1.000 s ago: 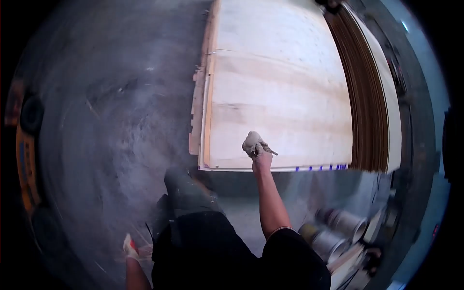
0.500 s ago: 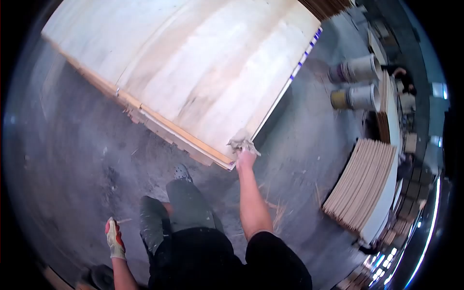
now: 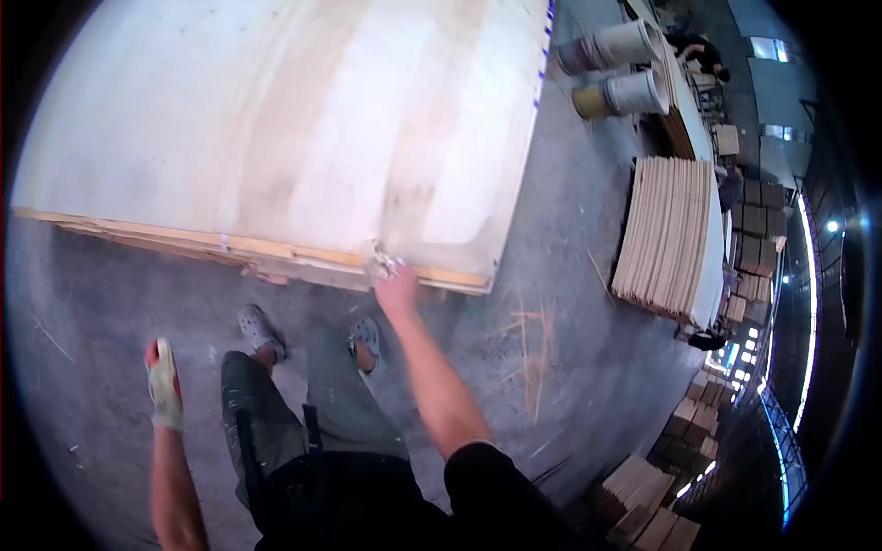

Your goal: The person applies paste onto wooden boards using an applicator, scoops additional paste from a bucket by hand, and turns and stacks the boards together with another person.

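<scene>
The wide wooden sheets [image 3: 303, 119] fill the upper left of the frame, and they look stiff and heavy, better taken by their edges. In the upper right are one bucket [image 3: 629, 44] and a second bucket [image 3: 634, 94], whose contents I cannot tell; at lower left the gloved left hand [image 3: 165, 393] is away from the sheets, its grip unclear to me. The right hand [image 3: 396, 286] has its grip closed on the cloth [image 3: 378, 258] at the near edge, soft, light, easily held by a bunched fold.
</scene>
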{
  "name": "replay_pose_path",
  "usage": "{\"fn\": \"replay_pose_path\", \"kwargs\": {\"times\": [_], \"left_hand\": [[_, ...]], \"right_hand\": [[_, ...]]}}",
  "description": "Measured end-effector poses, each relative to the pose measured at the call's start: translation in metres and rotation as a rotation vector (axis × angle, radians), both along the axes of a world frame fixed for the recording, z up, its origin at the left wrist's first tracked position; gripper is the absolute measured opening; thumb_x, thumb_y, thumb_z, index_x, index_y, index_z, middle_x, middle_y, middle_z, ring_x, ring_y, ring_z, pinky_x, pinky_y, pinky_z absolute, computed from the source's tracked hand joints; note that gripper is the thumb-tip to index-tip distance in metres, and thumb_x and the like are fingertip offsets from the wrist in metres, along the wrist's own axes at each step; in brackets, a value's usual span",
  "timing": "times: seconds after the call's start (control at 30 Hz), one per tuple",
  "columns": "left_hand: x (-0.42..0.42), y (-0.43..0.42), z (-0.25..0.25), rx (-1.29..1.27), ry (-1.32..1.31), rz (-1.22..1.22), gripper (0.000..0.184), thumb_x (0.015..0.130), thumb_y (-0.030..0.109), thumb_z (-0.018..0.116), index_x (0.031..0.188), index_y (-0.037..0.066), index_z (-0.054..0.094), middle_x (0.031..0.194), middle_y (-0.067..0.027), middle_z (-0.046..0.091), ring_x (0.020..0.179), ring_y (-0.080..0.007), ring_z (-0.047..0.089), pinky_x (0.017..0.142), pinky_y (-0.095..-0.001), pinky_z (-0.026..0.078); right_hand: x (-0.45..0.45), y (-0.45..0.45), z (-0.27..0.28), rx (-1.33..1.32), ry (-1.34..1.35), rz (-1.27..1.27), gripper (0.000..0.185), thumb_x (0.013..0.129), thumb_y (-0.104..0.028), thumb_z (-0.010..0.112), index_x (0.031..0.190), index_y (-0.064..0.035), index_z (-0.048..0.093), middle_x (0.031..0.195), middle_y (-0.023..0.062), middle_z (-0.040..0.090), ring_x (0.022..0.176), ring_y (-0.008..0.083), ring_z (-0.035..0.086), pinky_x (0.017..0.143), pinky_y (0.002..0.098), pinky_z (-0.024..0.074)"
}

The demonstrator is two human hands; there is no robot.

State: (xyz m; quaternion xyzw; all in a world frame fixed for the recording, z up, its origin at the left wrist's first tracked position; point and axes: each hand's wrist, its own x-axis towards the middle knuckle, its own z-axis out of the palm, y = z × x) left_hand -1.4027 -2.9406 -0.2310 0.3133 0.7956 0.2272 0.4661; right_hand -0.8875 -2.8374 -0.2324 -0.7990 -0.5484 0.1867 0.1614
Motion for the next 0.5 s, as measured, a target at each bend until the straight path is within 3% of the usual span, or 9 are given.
{"fn": "replay_pose_path", "kwargs": {"times": [0.07,0.1,0.17,0.23,0.3,0.33,0.43,0.47,0.5], "left_hand": [[0.015,0.118,0.03,0.396,0.159,-0.053,0.045,0.103,0.032,0.051,0.139,0.005,0.05,0.112,-0.0017,0.057,0.095,-0.0121,0.048,0.089,-0.0278,0.042],[0.008,0.173,0.039,0.289,0.031,0.054,0.046,0.102,0.032,0.054,0.139,0.004,0.05,0.115,-0.003,0.057,0.096,-0.011,0.05,0.087,-0.0271,0.044],[-0.013,0.276,0.014,0.587,-0.05,0.057,0.052,0.099,0.032,0.059,0.142,0.006,0.048,0.117,-0.0037,0.058,0.092,-0.0072,0.051,0.078,-0.0267,0.047],[-0.015,0.374,0.027,0.519,-0.07,-0.022,0.058,0.097,0.039,0.058,0.143,0.005,0.047,0.123,-0.008,0.058,0.106,-0.0129,0.056,0.09,-0.0292,0.046],[-0.028,0.488,-0.022,0.496,0.949,-0.191,0.068,0.093,0.051,0.053,0.142,0.004,0.046,0.128,-0.0147,0.057,0.116,-0.0228,0.057,0.097,-0.0324,0.043],[-0.041,0.526,-0.025,0.513,0.944,-0.193,0.068,0.093,0.051,0.053,0.142,0.004,0.046,0.128,-0.0147,0.057,0.116,-0.0228,0.057,0.097,-0.0324,0.043],[0.001,0.623,0.017,-0.063,0.53,-0.14,0.075,0.093,0.067,0.034,0.131,0.005,0.051,0.125,-0.0181,0.057,0.113,-0.0346,0.055,0.102,-0.0444,0.039],[0.031,0.643,-0.021,-0.1,1.015,0.15,0.08,0.092,0.069,0.03,0.14,0.006,0.045,0.138,-0.0205,0.05,0.128,-0.0397,0.046,0.108,-0.0506,0.032],[0.033,0.659,-0.069,-0.074,1.281,0.276,0.082,0.092,0.068,0.029,0.147,0.008,0.037,0.149,-0.0219,0.039,0.137,-0.0446,0.036,0.111,-0.056,0.026]], "right_hand": [[-0.027,0.021,0.012,-0.048,0.145,0.024,0.024,0.082,-0.017,0.065,0.098,0.0012,0.068,0.098,0.025,0.067,0.096,0.0397,0.064,0.089,0.0455,0.0502],[-0.027,0.03,0.018,-0.054,0.11,0.081,0.024,0.083,-0.016,0.064,0.098,0.0015,0.068,0.099,0.0253,0.067,0.096,0.0396,0.064,0.09,0.0447,0.05],[-0.02,0.066,0.027,0.126,0.171,0.209,0.023,0.081,-0.009,0.066,0.099,0.0043,0.068,0.095,0.0228,0.069,0.093,0.0398,0.066,0.085,0.0451,0.0528],[-0.038,0.145,0.105,0.153,-0.013,0.266,0.017,0.082,-0.004,0.063,0.095,0.0054,0.069,0.095,0.0216,0.07,0.091,0.0369,0.068,0.085,0.0413,0.0531],[-0.043,0.224,0.14,0.213,0.01,0.248,0.017,0.083,-0.005,0.062,0.095,0.006,0.068,0.095,0.0201,0.071,0.087,0.0346,0.069,0.083,0.0383,0.0536],[-0.062,0.268,0.15,0.231,0.107,0.147,0.018,0.084,-0.006,0.062,0.095,0.0064,0.068,0.094,0.0197,0.071,0.085,0.0333,0.069,0.08,0.0369,0.0539],[-0.077,0.409,0.168,0.334,0.225,0.155,0.018,0.085,-0.005,0.061,0.096,0.0075,0.068,0.092,0.02,0.071,0.082,0.0292,0.07,0.078,0.0355,0.0546],[-0.079,0.457,0.159,0.349,0.219,0.165,0.018,0.085,-0.005,0.061,0.096,0.0075,0.068,0.092,0.02,0.071,0.082,0.0292,0.07,0.078,0.0355,0.0546],[-0.083,0.503,0.145,0.311,0.311,0.09,0.017,0.086,-0.004,0.061,0.096,0.007,0.068,0.092,0.0199,0.071,0.082,0.028,0.07,0.078,0.0359,0.0547]]}}
